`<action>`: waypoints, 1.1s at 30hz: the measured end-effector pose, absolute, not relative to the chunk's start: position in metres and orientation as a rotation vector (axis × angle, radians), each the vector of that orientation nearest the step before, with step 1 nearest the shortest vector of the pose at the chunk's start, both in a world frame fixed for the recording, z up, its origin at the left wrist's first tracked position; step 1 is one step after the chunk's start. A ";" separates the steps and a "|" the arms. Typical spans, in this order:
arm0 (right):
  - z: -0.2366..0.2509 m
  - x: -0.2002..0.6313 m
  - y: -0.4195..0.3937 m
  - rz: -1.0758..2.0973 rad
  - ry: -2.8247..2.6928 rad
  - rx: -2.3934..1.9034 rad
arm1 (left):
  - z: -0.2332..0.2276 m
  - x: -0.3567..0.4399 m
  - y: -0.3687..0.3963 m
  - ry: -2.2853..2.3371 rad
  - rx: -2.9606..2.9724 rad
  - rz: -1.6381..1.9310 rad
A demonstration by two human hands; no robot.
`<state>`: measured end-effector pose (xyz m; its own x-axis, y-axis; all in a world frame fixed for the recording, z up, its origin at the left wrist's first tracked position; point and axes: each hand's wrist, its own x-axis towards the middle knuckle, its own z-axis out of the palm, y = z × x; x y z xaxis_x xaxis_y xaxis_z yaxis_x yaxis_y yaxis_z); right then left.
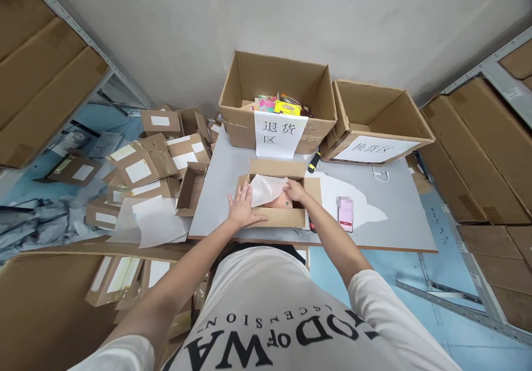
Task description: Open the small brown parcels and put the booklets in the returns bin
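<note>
The right hand's grip (294, 190) pinches the right edge of a translucent wrapping sheet (266, 191) between thumb and fingers. The left hand's grip (243, 205) is spread, fingers splayed over the left side of an open cardboard box (276, 217), thumb pointing right along its near flap. The sheet lies within the box opening, partly covering an orange package (282, 201) that bears a barcode.

The box sits near the front edge of the grey worktop (222, 174), its flaps folded outward. Beyond its far right corner lies a yellow-and-black utility knife (315, 162); farther right, a smartphone (345, 216) rests face up on a white backing sheet (369, 210).

Along the back stand two large open cartons: the left carton (239, 130), marked 退货区, holds colourful small packages (286, 108); the right carton (384, 91) is marked 换货区. Opened shipping boxes (160, 152) pile up left of the worktop, beside loose white sheets (160, 224).
</note>
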<state>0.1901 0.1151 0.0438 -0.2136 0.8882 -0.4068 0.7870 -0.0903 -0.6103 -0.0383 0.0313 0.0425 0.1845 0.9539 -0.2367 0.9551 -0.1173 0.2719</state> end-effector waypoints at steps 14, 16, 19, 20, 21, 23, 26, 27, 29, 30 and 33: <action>0.123 0.226 0.051 1.453 -1.677 -1.305 | 0.098 -0.019 0.048 1.317 1.836 0.823; 0.121 0.214 0.042 1.336 -1.531 -1.326 | 0.103 -0.015 0.049 1.265 1.608 0.953; 0.117 0.199 0.029 1.012 -1.384 -1.407 | 0.108 -0.012 0.045 1.275 1.297 1.089; 0.116 0.196 0.024 0.907 -1.365 -1.436 | 0.110 -0.011 0.044 1.280 1.213 1.128; 0.115 0.194 0.020 0.834 -1.364 -1.462 | 0.112 -0.011 0.041 1.282 1.139 1.160; 0.114 0.192 0.011 0.839 -1.391 -1.474 | 0.116 -0.012 0.037 1.273 1.015 1.205; 0.111 0.190 0.005 1.097 -1.449 -1.363 | 0.119 -0.014 0.030 1.238 0.888 1.239; 0.109 0.189 0.005 1.158 -1.454 -1.314 | 0.119 -0.014 0.028 1.232 0.854 1.246; 0.106 0.188 0.006 1.200 -1.441 -1.251 | 0.119 -0.013 0.023 1.231 0.800 1.256; 0.106 0.187 0.006 1.201 -1.418 -1.231 | 0.119 -0.013 0.022 1.233 0.773 1.263; 0.107 0.185 0.008 1.241 -1.332 -1.167 | 0.119 -0.016 0.023 1.264 0.692 1.310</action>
<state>0.1853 0.0077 0.1069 -0.1037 0.9942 0.0287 0.0415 0.0332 -0.9986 -0.0162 0.0230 0.1191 -0.1947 0.9410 -0.2769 -0.3102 0.2087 0.9275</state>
